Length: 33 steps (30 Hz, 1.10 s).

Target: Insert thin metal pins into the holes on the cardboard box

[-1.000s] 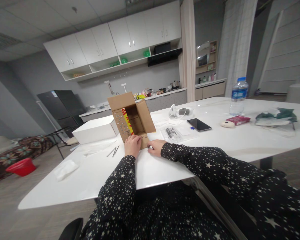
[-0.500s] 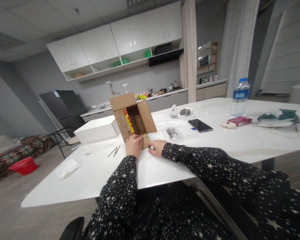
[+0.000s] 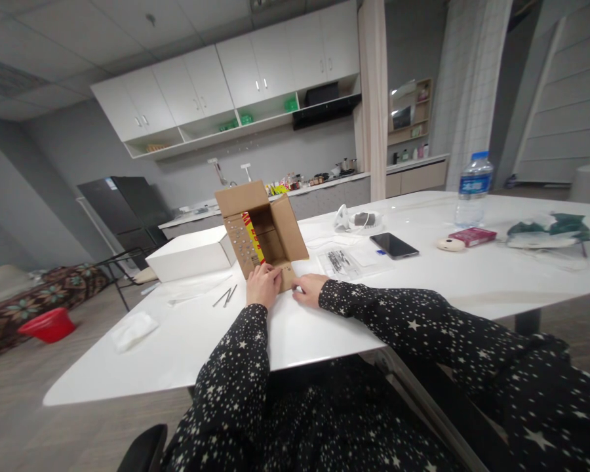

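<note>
Nothing has shifted: left hand (image 3: 262, 284) and right hand (image 3: 309, 289) keep pressing the open brown cardboard box's (image 3: 261, 231) near flap, fingers flat, on the white table (image 3: 423, 275).

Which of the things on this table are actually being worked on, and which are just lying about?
In hand:
cardboard box, flaps open
left hand, on the box's near flap
right hand, at its near corner

Lying about:
white box
phone
water bottle
red packet
plastic bag
</note>
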Each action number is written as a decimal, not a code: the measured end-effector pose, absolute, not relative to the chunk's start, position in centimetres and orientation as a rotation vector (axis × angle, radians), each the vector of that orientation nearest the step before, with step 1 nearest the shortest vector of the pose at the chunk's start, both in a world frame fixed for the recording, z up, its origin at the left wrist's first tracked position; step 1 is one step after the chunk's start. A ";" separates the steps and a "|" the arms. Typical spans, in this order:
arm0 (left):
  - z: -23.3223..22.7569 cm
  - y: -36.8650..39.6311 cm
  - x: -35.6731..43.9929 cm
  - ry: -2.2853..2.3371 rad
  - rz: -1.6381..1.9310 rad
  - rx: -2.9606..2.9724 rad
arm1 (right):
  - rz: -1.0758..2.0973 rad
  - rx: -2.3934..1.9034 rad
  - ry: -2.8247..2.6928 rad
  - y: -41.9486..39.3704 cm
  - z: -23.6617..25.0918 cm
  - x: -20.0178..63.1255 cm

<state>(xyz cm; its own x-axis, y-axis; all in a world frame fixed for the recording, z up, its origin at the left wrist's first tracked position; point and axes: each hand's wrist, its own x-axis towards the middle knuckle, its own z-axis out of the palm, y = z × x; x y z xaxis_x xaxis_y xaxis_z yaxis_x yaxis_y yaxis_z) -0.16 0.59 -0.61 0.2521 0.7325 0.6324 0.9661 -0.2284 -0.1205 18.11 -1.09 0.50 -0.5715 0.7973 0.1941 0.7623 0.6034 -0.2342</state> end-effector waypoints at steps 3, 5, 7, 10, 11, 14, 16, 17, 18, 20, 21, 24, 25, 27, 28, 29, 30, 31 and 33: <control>-0.6 0.6 -0.1 -1.524 -0.616 -2.034 | 0.189 -1.281 -2.552 -1.0 0.5 18.1; -0.6 0.5 -0.1 -1.520 -0.622 -2.032 | 0.189 -1.268 -2.556 -1.0 0.5 18.1; -0.6 0.6 -0.1 -1.520 -0.636 -2.031 | 0.181 -1.253 -2.561 -0.9 0.4 18.1; -0.7 0.6 -0.2 -1.531 -0.666 -2.035 | 0.170 -1.255 -2.559 -0.8 0.3 18.1; -0.7 0.6 -0.2 -1.539 -0.677 -2.038 | 0.169 -1.258 -2.558 -0.9 0.3 18.1; -0.7 0.6 -0.2 -1.561 -0.702 -2.048 | 0.165 -1.257 -2.554 -0.9 0.3 18.2; -0.6 0.5 -0.3 -1.567 -0.714 -2.054 | 0.163 -1.248 -2.558 -0.9 0.3 18.2; -0.5 0.4 -0.3 -1.568 -0.717 -2.057 | 0.162 -1.248 -2.559 -0.9 0.3 18.2; -0.4 0.4 -0.3 -1.569 -0.720 -2.058 | 0.159 -1.250 -2.559 -0.9 0.3 18.2; -0.3 0.3 -0.3 -1.575 -0.724 -2.055 | 0.156 -1.255 -2.560 -0.9 0.3 18.2; -0.3 0.3 -0.4 -1.582 -0.726 -2.052 | 0.154 -1.257 -2.559 -0.9 0.3 18.2; -0.1 0.2 -0.5 -1.616 -0.733 -2.031 | 0.146 -1.249 -2.554 -0.8 0.1 18.2; -0.1 0.2 -0.5 -1.628 -0.738 -2.023 | 0.143 -1.244 -2.552 -0.8 0.1 18.2; 0.0 0.1 -0.6 -1.647 -0.750 -2.012 | 0.141 -1.244 -2.550 -0.7 0.0 18.2; 0.1 0.1 -0.7 -1.654 -0.754 -2.011 | 0.140 -1.246 -2.550 -0.7 -0.1 18.2; 0.1 0.1 -0.7 -1.660 -0.758 -2.011 | 0.139 -1.249 -2.549 -0.6 -0.1 18.2; 0.1 0.1 -0.8 -1.667 -0.762 -2.012 | 0.138 -1.250 -2.549 -0.6 -0.2 18.1; 0.1 0.2 -0.8 -1.674 -0.767 -2.012 | 0.136 -1.249 -2.548 -0.5 -0.2 18.1; 0.1 0.2 -0.9 -1.687 -0.782 -2.008 | 0.129 -1.242 -2.545 -0.4 -0.3 18.1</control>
<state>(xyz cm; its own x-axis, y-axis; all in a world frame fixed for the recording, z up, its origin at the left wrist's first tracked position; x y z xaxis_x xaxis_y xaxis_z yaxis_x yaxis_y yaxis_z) -0.93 0.20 0.11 0.1140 0.7554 0.6452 0.9806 -0.1899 0.0491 18.12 -0.42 -0.27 -0.5786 0.7819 0.2321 0.7543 0.6213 -0.2123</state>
